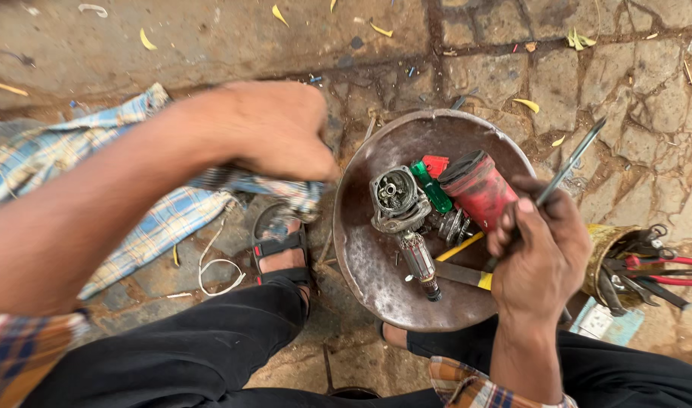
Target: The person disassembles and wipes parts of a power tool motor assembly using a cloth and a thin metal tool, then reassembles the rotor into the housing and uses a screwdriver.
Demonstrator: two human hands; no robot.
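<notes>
Right hand point(539, 253) was clamped on a thin metal rod point(571, 163) over the pan point(361, 249); left hand point(278, 128) gripped the checked cloth point(157, 219). Rod best kept steady above the motor armature point(406, 227).

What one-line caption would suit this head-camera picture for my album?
Seated over a metal bowl of power-tool parts, a person grips a thin metal rod in the right hand and a checked cloth in the left hand.

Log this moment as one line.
left hand: gripping checked cloth | right hand: holding metal rod | round metal pan: holds tool parts
</notes>
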